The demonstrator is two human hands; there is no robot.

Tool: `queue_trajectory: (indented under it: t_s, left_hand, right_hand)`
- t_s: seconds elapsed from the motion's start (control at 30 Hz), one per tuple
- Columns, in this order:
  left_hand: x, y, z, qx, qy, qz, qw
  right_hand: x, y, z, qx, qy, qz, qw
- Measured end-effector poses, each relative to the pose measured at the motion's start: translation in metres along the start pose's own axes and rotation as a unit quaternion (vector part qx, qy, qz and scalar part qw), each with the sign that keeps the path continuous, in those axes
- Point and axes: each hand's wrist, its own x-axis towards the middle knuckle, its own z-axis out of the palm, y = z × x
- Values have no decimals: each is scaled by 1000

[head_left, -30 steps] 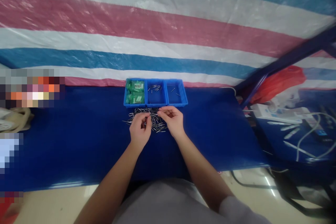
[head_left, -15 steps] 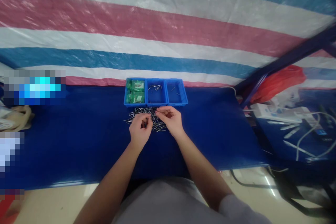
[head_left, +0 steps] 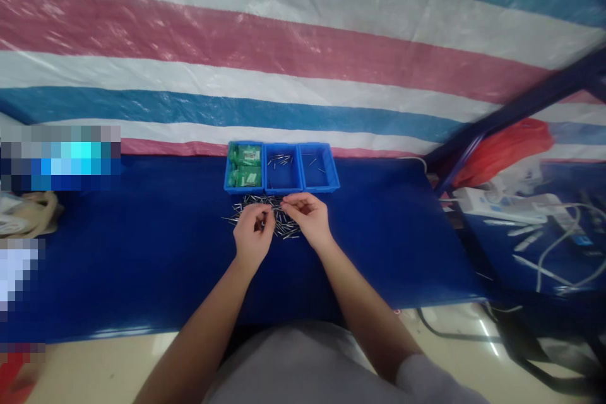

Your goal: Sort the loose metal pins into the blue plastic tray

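Note:
Over a pile of thin metal pins (head_left: 288, 229), my left hand (head_left: 253, 232) has its thumb and fingers pinched together. My right hand (head_left: 308, 218) is also closed in a pinch, its fingertips a short gap from those of the left. Whatever sits in the two pinches is too small to tell apart from the pins behind. Behind the pile stand three joined blue bins. Green packets (head_left: 247, 177) fill the left bin (head_left: 243, 190). Several pins lie in the middle bin (head_left: 283, 188), and a couple in the right bin (head_left: 320, 189).
The bins stand on a blue-covered table (head_left: 156, 252) in front of a striped plastic sheet (head_left: 284, 82). At the right are a white power strip (head_left: 492, 202), loose cables (head_left: 537, 265) and a red bag (head_left: 506, 148). A tan bag (head_left: 45, 211) lies at the left edge.
Almost nothing differs: both hands keep their pinches over the pile, and the whole view has shifted very slightly.

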Motion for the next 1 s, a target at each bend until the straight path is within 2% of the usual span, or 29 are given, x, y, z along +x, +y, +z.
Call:
queue_trajectory:
  t_s: [0.47, 1.0]
  left_hand:
    - [2, -1, 0, -2, -15, 6, 1000]
    - [0, -4, -1, -5, -20, -4, 1000]
  right_hand:
    - [2, 4, -1, -13, -3, -6, 1000]
    - [-2, 1, -1, -62, -51, 3, 997]
